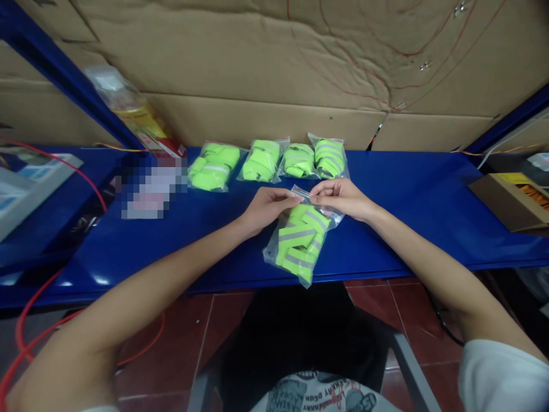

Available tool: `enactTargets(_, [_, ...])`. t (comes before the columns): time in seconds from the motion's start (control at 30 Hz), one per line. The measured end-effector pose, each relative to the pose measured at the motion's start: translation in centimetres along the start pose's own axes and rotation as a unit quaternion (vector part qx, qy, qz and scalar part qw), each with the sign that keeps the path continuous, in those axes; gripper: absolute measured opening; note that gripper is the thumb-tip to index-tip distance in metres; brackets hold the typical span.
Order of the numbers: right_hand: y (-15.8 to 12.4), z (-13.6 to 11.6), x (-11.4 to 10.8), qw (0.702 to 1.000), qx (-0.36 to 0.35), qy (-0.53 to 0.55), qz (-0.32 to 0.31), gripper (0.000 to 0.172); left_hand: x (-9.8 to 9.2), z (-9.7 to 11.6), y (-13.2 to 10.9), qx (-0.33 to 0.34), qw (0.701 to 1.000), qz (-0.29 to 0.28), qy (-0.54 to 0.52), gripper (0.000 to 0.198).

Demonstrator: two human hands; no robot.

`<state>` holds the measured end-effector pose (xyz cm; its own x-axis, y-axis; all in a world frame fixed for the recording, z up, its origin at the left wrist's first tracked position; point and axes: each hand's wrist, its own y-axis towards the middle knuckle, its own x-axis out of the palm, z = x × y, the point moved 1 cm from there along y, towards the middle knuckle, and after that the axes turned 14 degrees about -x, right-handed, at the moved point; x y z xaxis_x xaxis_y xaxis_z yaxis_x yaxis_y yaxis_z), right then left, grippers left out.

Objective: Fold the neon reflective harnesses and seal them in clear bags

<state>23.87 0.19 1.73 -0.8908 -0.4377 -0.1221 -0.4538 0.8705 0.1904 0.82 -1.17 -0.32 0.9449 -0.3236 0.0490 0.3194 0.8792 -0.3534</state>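
A clear plastic bag (300,240) holding folded neon-green reflective bands with grey stripes hangs tilted over the blue table (407,229). My left hand (268,207) pinches the left side of the bag's top edge. My right hand (338,197) pinches the right side of that same edge, a short gap between the two hands. Behind them, several filled bags of the same green bands (266,162) lie in a row near the back of the table.
Cardboard sheets (300,68) line the wall behind the table. A small open cardboard box (510,203) sits at the right. A wrapped yellow-and-red package (132,109) leans at back left beside a blurred item (150,186). Red cable (26,315) loops at left.
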Motion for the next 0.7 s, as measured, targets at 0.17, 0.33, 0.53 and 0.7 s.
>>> enactTargets(0.17, [-0.32,0.10,0.46,0.999,-0.037,-0.010,-0.024,0.036,-0.07,0.09,-0.07,0.008,1.000,0.021,-0.011,0.044])
enactTargets(0.33, [-0.35,0.33,0.72,0.998,-0.051,-0.021,-0.017,0.038,-0.49,0.01,0.34,0.030,0.998,0.049,-0.007,0.048])
enactTargets(0.53, [-0.16,0.36,0.74,0.998,-0.050,-0.029,0.025,0.041,-0.62,-0.01,0.26,0.058,0.996,0.067,0.006,0.047])
enactTargets(0.7, [-0.21,0.52,0.51,0.998,-0.039,-0.047,-0.008,0.039,-0.45,0.25,0.08,0.057,0.996,0.058,-0.028,0.042])
